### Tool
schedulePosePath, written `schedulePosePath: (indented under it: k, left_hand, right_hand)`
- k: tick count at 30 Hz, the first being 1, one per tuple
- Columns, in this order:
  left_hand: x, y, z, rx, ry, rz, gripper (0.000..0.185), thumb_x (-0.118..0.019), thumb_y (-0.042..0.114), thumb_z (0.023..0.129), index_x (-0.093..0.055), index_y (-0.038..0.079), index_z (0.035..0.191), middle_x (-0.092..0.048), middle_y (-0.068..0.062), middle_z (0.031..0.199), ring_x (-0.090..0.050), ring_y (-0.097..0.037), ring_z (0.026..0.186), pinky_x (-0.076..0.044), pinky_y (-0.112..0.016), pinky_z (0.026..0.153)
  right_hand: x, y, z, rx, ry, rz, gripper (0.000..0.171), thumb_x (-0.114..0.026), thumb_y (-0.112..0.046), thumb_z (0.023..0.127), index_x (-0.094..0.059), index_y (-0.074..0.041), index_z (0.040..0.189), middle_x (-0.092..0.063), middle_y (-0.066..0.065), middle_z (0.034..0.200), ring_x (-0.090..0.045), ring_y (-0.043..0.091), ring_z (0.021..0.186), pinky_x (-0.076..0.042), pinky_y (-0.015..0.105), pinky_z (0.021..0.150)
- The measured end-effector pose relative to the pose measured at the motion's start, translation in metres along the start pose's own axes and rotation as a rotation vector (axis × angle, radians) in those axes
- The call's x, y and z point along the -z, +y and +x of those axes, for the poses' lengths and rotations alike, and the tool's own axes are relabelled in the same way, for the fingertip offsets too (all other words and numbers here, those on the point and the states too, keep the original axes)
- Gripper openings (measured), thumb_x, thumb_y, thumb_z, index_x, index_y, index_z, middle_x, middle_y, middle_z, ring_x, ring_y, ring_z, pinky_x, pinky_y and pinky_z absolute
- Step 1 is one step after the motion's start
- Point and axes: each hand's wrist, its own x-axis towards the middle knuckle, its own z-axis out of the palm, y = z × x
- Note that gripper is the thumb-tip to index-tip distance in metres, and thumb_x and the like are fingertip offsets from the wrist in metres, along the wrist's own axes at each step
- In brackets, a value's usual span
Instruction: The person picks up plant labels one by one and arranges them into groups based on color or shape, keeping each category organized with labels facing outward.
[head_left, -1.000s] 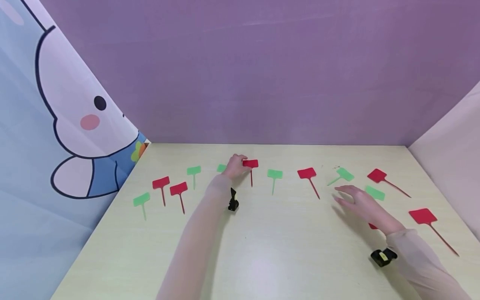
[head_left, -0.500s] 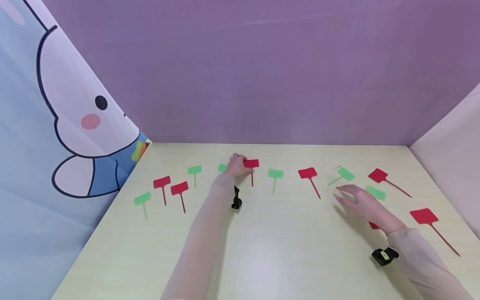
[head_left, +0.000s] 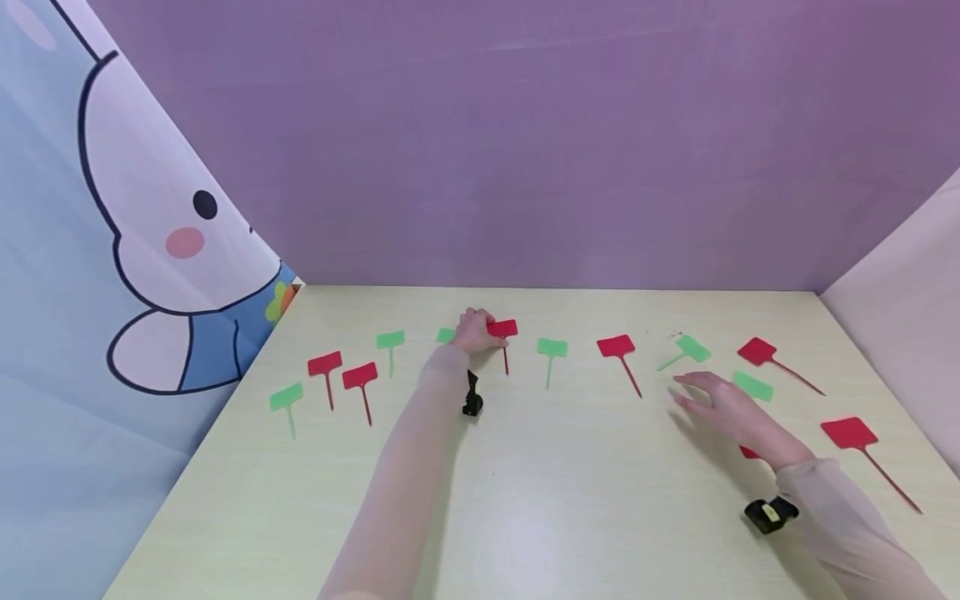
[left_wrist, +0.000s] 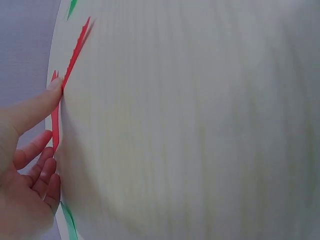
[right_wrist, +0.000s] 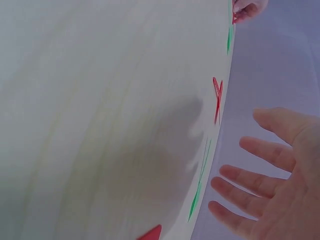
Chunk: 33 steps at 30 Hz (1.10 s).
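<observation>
Head view shows the left hand (head_left: 474, 331) near the table's (head_left: 525, 500) far edge, fingers seemingly pinching a red tag (head_left: 504, 330) lying flat there. Further right, the right hand (head_left: 723, 408) hovers with fingers spread, just beside a green tag (head_left: 752, 386).

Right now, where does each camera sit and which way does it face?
Head: above, facing forward and down at the table; both forearms and hands show.
Left wrist: beside the left hand, facing along the tabletop; fingers touch the red tag.
Right wrist: beside the spread right hand, facing across the table.
Shared: head and left wrist show that red tag.
</observation>
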Motion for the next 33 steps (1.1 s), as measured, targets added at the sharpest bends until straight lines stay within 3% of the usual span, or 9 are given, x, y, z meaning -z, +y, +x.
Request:
schedulePosePath:
  k: [14,23,28,31,33]
  left_hand:
    - [0.000,0.000,0.003,0.025,-0.034,-0.076,0.051,-0.073,0.021,0.072,-0.052,0.001,0.114,-0.039,-0.015,0.116,-0.034,-0.026,0.108,-0.041,-0.034,0.086]
    - [-0.001,0.001,0.003,-0.007,-0.035,-0.159,0.049,-0.073,0.013,0.072,-0.048,0.000,0.112,-0.041,-0.016,0.114,-0.045,-0.024,0.100,-0.043,-0.029,0.084]
    - [-0.006,-0.004,0.014,0.009,-0.016,-0.183,0.043,-0.070,0.009,0.074,-0.048,0.002,0.111,-0.052,-0.012,0.109,-0.048,-0.023,0.099,-0.043,-0.031,0.085]
    - [-0.025,-0.031,0.044,-0.058,0.033,-0.223,0.038,-0.075,0.012,0.070,-0.054,0.006,0.101,-0.056,-0.006,0.098,-0.050,-0.019,0.089,-0.045,-0.027,0.074]
    - [-0.029,-0.036,0.050,-0.053,0.028,-0.286,0.035,-0.074,0.010,0.070,-0.056,0.006,0.099,-0.056,-0.006,0.097,-0.051,-0.018,0.088,-0.047,-0.027,0.072]
  right_hand:
    - [0.001,0.000,-0.002,-0.010,-0.010,-0.005,0.047,-0.057,-0.019,0.086,-0.045,0.010,0.121,-0.041,0.033,0.122,-0.035,0.047,0.113,-0.030,0.059,0.090]
    - [0.002,-0.001,-0.004,-0.019,-0.022,0.009,0.048,-0.057,-0.020,0.086,-0.044,0.010,0.122,-0.039,0.033,0.123,-0.034,0.047,0.113,-0.030,0.060,0.090]
    - [0.002,0.001,-0.003,-0.021,-0.023,0.006,0.048,-0.057,-0.017,0.085,-0.043,0.010,0.122,-0.039,0.032,0.123,-0.033,0.047,0.114,-0.029,0.060,0.091]
    - [0.003,0.001,-0.003,-0.027,-0.030,0.011,0.048,-0.057,-0.017,0.085,-0.043,0.010,0.123,-0.039,0.032,0.123,-0.033,0.047,0.114,-0.029,0.060,0.091]
    - [0.003,0.001,-0.003,-0.030,-0.036,0.017,0.049,-0.058,-0.017,0.085,-0.043,0.009,0.123,-0.039,0.032,0.123,-0.033,0.047,0.114,-0.029,0.060,0.090]
